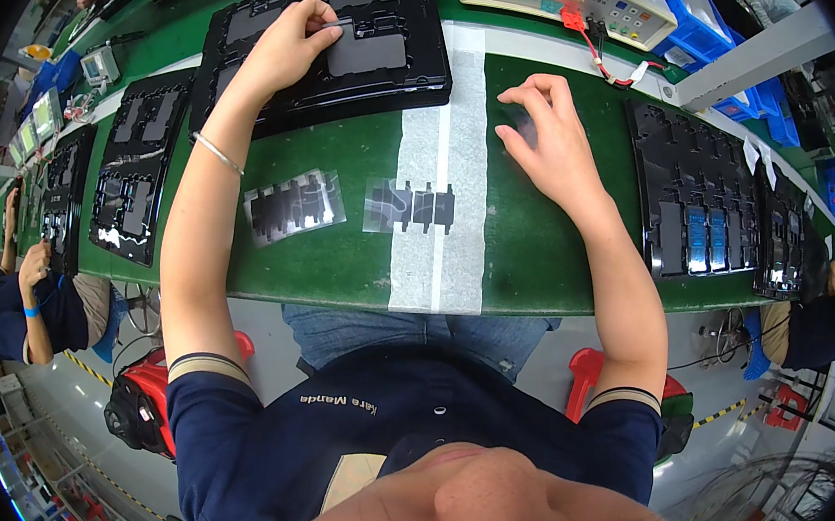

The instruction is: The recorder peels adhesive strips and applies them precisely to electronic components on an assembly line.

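My left hand (295,46) reaches over a stack of black moulded trays (429,36), thumb and fingertips pinched together. They meet at the edge of a flat grey rectangular piece (372,55) lying in a tray pocket; whatever is between them is too small to make out. Above the green bench, right of the white strip, hovers my right hand (554,143), its thumb and fingers apart with nothing clearly held. Between my forearms lie two clear film sheets with black cut-out strips: one sheet (294,208) tilted on the green mat, another (410,208) partly over the white strip (457,264).
On the right is a black tray (691,186) with grey and blue pieces. A bench meter (563,1) with red and black leads stands at the back, near a grey post (759,57) and blue bins (696,31). More trays (140,164) and a co-worker (41,310) are at left.
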`<state>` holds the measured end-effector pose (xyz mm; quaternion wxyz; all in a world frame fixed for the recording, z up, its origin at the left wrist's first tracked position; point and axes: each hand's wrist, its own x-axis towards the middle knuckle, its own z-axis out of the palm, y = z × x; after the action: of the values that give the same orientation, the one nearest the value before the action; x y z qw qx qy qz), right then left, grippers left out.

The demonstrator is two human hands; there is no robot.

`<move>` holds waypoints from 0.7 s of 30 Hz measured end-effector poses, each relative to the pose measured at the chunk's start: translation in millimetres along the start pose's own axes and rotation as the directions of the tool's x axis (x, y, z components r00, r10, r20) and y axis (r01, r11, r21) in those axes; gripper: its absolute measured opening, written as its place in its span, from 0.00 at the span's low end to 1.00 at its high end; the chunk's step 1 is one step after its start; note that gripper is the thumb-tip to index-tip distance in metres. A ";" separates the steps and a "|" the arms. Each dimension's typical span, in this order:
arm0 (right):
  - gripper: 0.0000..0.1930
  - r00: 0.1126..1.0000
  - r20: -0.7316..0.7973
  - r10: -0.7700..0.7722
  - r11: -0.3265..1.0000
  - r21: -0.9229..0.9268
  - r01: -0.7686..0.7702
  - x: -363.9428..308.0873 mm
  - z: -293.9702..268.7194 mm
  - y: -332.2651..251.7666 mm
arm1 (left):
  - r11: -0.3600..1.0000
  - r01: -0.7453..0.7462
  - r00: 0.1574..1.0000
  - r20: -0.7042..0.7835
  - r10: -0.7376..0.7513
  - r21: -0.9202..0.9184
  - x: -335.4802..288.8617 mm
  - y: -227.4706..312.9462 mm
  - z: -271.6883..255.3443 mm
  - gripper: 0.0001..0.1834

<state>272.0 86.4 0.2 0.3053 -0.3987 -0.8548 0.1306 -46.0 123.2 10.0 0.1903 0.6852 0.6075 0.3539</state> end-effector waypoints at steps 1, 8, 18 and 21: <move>0.16 1.000 -0.010 -0.025 0.999 0.020 0.025 0.5 0.2 1.4 | 1.000 -0.001 1.000 0.000 0.001 -0.002 -3.1 1.8 -1.5 0.10; 0.17 0.999 -0.052 -0.016 0.927 0.373 0.034 6.3 6.7 -25.9 | 0.844 -0.071 0.994 -0.110 0.014 -0.532 -65.6 49.5 2.2 0.10; 0.06 0.968 0.250 0.017 0.778 0.605 -0.170 -2.5 14.6 -67.9 | 0.669 0.240 0.842 0.494 0.217 -0.703 -121.9 55.8 23.5 0.16; 0.05 0.932 0.352 0.090 0.685 0.657 -0.315 -7.2 13.6 -67.5 | 0.640 0.345 0.852 0.516 0.093 -0.686 -131.3 67.9 26.2 0.17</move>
<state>226.4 37.5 18.1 0.2879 -0.3212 -0.7250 0.5370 18.6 -12.2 5.8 0.6364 0.5630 0.3787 0.3670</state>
